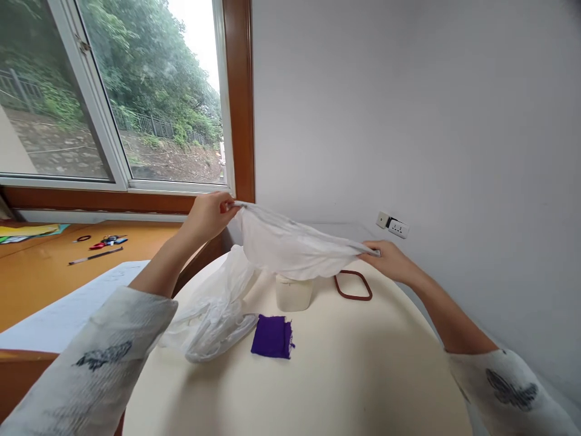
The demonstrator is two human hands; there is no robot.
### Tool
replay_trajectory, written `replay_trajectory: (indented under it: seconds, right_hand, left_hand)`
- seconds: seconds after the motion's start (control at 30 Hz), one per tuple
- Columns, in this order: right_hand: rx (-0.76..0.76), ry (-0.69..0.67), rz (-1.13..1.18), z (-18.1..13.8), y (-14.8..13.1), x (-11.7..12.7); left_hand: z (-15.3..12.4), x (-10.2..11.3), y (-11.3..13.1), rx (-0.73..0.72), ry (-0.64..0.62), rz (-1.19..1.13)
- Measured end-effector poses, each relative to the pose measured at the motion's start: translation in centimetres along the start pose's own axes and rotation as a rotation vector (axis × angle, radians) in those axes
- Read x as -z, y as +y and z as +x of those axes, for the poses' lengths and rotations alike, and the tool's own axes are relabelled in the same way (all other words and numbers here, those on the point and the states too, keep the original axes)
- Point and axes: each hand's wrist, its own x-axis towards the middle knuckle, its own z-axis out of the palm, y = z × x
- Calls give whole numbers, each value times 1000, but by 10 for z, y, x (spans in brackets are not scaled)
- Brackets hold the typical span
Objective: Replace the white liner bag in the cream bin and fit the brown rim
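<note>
A thin white sheet (295, 242), cloth or plastic I cannot tell, is stretched between my hands above the table. My left hand (213, 212) pinches its upper left corner near the window frame. Lower down, my right hand (385, 259) grips the opposite end. The sheet sags in the middle and hides the top of a small cream container (294, 295) standing on the table. A reddish-brown rounded square ring (354, 297) lies to the container's right. In front of it is a folded purple cloth (272, 336) with a frayed edge.
A crumpled translucent plastic bag (218, 321) lies on the left of the round cream table (345, 387). On the wooden desk (149, 235) are a paper sheet (77, 309), a pen (95, 257) and red-handled items (108, 242). The wall holds a socket (398, 228).
</note>
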Motion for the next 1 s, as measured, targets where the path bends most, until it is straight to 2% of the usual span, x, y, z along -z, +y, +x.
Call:
replay_trajectory:
  seconds: [0.1,0.2,0.33,0.47,0.63,0.8,1.0]
  right_hand:
    - [80,125,32,18,-17,0]
    - [146,174,163,40,-34,-6]
    - [143,130,358,69,-54,-23]
    - [66,24,486,92,-68,-42]
    - [-15,-87,562,116,-67,-63]
    - [-37,25,629,134,-63,-67]
    - [-11,129,776,145,-73,-49]
  left_hand:
    - [17,-3,18,93,3,-186]
    - [35,-10,35,129,-24,-448]
    - [56,-23,54,65,-43,-571]
    - [67,-32,72,-46,-50,-557]
    - [61,-30,97,-173,-113,-580]
    - [47,-22,106,-229,-182,-592]
    - [28,-24,93,-250,-76,-576]
